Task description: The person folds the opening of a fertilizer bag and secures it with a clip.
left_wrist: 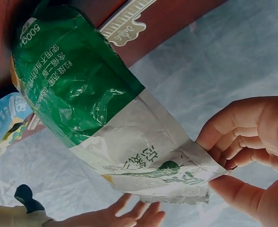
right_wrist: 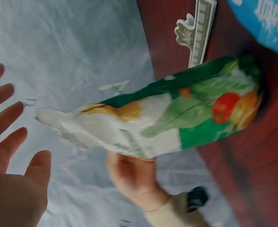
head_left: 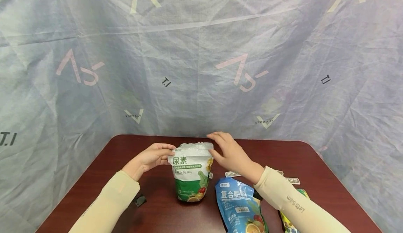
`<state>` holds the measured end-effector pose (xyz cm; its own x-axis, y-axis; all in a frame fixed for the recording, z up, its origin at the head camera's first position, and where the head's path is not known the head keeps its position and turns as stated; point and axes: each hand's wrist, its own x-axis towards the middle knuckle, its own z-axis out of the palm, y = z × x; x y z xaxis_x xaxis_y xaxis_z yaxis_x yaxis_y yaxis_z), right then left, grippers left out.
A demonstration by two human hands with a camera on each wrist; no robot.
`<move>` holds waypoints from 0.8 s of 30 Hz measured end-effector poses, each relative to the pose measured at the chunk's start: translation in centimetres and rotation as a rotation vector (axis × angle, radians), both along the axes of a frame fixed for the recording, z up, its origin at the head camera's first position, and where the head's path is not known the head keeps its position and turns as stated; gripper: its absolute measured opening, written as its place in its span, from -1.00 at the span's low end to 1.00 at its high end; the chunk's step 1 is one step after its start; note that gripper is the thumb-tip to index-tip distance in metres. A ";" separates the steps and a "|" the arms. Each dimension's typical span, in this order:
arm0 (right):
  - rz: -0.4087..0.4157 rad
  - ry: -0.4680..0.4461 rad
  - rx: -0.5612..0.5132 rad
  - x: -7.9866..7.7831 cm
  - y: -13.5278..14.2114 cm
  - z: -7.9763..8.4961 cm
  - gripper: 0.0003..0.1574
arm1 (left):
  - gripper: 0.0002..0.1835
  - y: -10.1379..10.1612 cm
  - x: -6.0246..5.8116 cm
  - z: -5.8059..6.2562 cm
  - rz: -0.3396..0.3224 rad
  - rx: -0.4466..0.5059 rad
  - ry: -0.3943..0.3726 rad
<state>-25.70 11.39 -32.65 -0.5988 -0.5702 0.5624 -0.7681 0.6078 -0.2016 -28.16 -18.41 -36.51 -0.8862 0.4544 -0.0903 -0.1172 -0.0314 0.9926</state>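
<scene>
A white and green fertilizer bag [head_left: 190, 180] with vegetable pictures stands upright on the table. My left hand [head_left: 156, 156] pinches its top left corner between thumb and fingers, plain in the left wrist view, where the bag [left_wrist: 82, 80] shows its green back. My right hand [head_left: 229, 154] is by the top right corner, its fingers spread. In the right wrist view, a gap separates the right hand [right_wrist: 16, 156] from the bag's crumpled top edge. A blue fertilizer bag [head_left: 237, 205] lies below the right forearm.
Behind the bag lies a pale strip [right_wrist: 203, 33] with ruler-like marks and a scalloped tab. Another marked strip [head_left: 292, 181] is to the right. A yellow-green packet [head_left: 289, 222] is partly under the right sleeve. A small black object [head_left: 140, 200] lies at left. Grey cloth [head_left: 195, 68] hangs behind.
</scene>
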 end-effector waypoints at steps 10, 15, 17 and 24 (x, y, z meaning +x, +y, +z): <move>-0.017 0.372 0.194 1.4 -1.4 -2.0 -0.26 | -0.78 0.0 0.0 0.1 0.001 -0.004 -0.002; -0.004 0.427 0.264 1.8 -2.2 -3.1 -0.26 | -0.78 0.0 0.1 0.1 0.003 0.001 -0.001; -0.004 0.437 0.294 1.9 -2.3 -3.6 -0.24 | -0.78 0.0 0.1 0.1 0.004 0.006 0.000; -0.007 0.399 0.351 1.9 -2.7 -4.8 -0.13 | -0.78 0.0 0.2 -0.1 0.008 0.009 0.000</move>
